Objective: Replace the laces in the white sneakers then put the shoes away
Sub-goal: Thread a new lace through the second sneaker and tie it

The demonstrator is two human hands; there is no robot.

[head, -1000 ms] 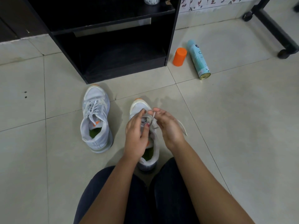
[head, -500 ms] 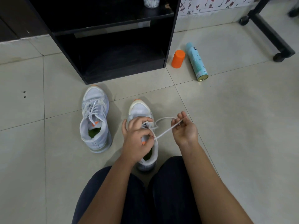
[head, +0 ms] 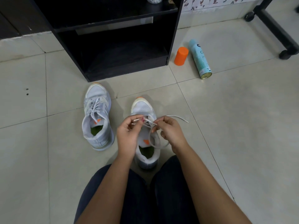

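Left hand [head: 127, 135] fingers pinch one end of the flat white lace [head: 179, 117]; right hand [head: 171, 131] fingers pinch its other strand above the white mesh sneaker [head: 142, 107]

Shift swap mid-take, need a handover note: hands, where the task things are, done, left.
Left hand: pinches one end of the lace over the near sneaker.
Right hand: pinches the lace farther along; its tip trails free to the right, and a slack loop lies across the collar's right side.
Second sneaker: on the floor left of it, lace threaded; tied or not, cannot tell.
Done: near sneaker's front eyelets appear laced.
Left: finish lacing, tie, then put both away, probably in the black shelf unit ahead.
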